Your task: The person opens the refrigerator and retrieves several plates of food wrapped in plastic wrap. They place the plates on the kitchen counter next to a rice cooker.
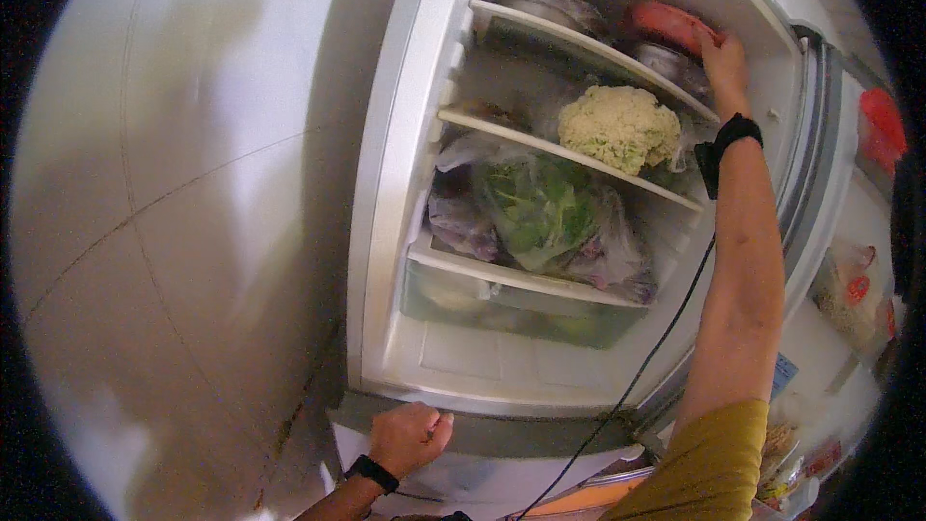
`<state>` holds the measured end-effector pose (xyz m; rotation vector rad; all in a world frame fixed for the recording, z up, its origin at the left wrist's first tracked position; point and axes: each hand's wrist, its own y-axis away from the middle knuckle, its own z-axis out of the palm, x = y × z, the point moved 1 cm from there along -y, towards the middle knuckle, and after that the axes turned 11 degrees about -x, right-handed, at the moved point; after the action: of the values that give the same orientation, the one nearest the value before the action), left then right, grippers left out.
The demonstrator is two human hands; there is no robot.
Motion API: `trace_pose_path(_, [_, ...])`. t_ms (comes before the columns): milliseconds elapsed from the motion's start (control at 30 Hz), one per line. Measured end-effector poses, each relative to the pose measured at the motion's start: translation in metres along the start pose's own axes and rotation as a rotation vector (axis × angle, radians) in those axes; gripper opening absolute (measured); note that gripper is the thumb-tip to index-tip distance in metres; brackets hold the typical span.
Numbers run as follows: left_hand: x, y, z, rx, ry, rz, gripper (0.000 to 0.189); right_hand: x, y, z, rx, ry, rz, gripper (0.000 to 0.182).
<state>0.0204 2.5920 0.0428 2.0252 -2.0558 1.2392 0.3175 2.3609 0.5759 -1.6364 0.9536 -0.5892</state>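
Observation:
My right hand (pixel 725 66) reaches into the top of an open refrigerator and has its fingers on the rim of a red bowl (pixel 673 25). Below that bowl stands a shiny metal container (pixel 662 61). My left hand (pixel 411 438) is curled, with nothing seen in it, by the refrigerator's lower edge. A cauliflower (pixel 618 126) rests on the middle shelf. Under it, plastic bags hold leafy greens (pixel 539 210) and purplish produce (pixel 463 224). Something in clear plastic wrap (pixel 542 3) sits at the upper left.
A greenish drawer (pixel 521 307) is at the compartment's bottom. On the right, the open door holds a bag of food (pixel 850 297) and a red item (pixel 881 126). A black cable (pixel 651 362) hangs across the front. A tiled wall (pixel 181 159) stands at the left.

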Motion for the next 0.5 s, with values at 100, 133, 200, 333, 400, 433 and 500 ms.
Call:
trace_pose_path(100, [-0.003,0.001,0.004,-0.025,-0.013,-0.022,0.037,-0.004,-0.001,-0.005,0.071,0.035,0.007,0.057])
trace_pose_path(133, [-0.003,0.001,0.005,-0.046,-0.022,-0.032,0.037,-0.003,-0.002,-0.008,0.091,0.063,0.011,0.057])
trace_pose_path(200, [0.0,0.0,0.004,-0.041,-0.018,-0.003,0.037,-0.009,0.004,-0.017,0.099,0.044,-0.047,0.058])
trace_pose_path(333, [-0.006,0.005,0.009,0.004,-0.006,-0.01,0.037,-0.034,0.02,-0.028,0.052,-0.076,-0.138,0.058])
trace_pose_path(400, [-0.002,0.002,0.003,-0.01,-0.026,0.012,0.036,-0.041,0.028,-0.038,0.069,-0.14,-0.232,0.056])
trace_pose_path(433, [0.0,0.0,0.001,-0.018,-0.033,0.025,0.035,-0.045,0.033,-0.043,0.078,-0.169,-0.28,0.055])
trace_pose_path(500, [-0.001,0.001,0.003,0.036,0.004,0.045,0.034,-0.058,0.049,-0.056,0.113,-0.192,-0.314,0.052])
